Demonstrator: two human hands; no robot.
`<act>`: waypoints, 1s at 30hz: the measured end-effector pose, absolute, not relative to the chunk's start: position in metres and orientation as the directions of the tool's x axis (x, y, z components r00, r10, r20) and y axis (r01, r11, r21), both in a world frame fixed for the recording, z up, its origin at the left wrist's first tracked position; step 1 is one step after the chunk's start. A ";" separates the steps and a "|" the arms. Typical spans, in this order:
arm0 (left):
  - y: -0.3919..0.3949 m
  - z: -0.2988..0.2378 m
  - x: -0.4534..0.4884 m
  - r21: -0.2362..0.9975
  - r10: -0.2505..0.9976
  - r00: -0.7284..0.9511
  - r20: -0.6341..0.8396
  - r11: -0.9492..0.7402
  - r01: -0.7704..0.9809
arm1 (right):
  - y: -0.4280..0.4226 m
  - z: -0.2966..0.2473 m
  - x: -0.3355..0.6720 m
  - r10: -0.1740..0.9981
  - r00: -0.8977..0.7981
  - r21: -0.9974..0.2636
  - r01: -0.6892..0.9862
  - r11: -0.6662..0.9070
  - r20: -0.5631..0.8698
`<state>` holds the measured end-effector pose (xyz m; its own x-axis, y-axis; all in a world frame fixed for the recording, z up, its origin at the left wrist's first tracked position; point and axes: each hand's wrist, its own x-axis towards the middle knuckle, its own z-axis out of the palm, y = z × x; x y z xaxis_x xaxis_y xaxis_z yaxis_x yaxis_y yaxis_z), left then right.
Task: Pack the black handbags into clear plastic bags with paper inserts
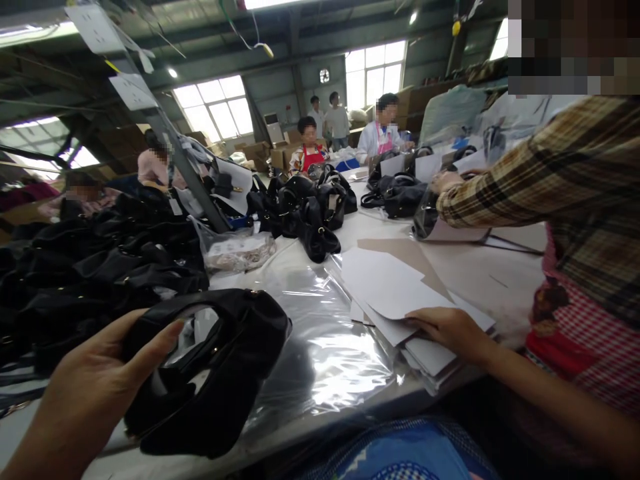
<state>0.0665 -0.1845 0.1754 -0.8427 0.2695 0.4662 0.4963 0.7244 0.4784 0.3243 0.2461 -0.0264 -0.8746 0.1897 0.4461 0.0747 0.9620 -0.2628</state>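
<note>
My left hand grips a black handbag by its handle, the thumb lying over the strap. The bag is held up above the near edge of the table, at the left. To the right, the fingers of my right hand pinch the edge of a white sheet on top of a stack of sheets. A brown sheet sticks out behind it. Between my hands lies a shiny pile of clear plastic bags. The fingertips under the sheet's edge are partly hidden.
Black handbags are heaped at the left, and more lie further back. A metal post rises from the table. At my right, a co-worker in a plaid sleeve handles a bag. Several people sit or stand beyond.
</note>
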 end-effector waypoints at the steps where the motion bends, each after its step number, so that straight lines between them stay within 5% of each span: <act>1: -0.180 0.178 0.069 0.514 0.279 -0.862 0.424 0.709 0.483 | 0.246 -0.020 0.322 0.247 -0.830 -0.299 0.103 0.949 0.501; 4: -0.164 0.182 0.075 0.582 0.333 -0.869 0.366 0.647 0.493 | 0.243 0.011 0.306 0.430 -0.590 -0.388 0.205 0.899 0.684; 7: -0.151 0.177 0.078 0.563 0.423 -0.789 0.445 0.553 0.614 | 0.237 0.049 0.279 0.467 -0.421 -0.386 0.266 0.883 0.778; 14: -0.139 0.120 0.093 0.415 0.637 -0.530 0.560 0.338 0.844 | 0.197 0.101 0.231 0.146 -0.325 -0.113 0.118 0.986 0.934; 18: -0.134 0.100 0.100 0.594 0.686 -0.633 0.360 0.354 0.722 | 0.173 0.104 0.229 0.012 -0.424 0.009 0.046 0.999 0.906; 23: -0.127 0.110 0.068 0.753 0.595 -0.770 0.229 0.394 0.528 | 0.177 0.111 0.241 0.413 -0.438 -0.237 0.401 0.885 0.799; 30: -0.119 0.136 0.028 0.704 0.591 -0.731 0.342 0.354 0.615 | 0.201 0.084 0.259 0.725 -0.636 -0.611 0.472 0.636 0.263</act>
<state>0.0283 -0.1188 0.1364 -0.7308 0.5909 0.3417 0.6155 0.3540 0.7042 0.2591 0.2008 0.0835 -0.6364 0.7252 0.2629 0.4718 0.6355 -0.6112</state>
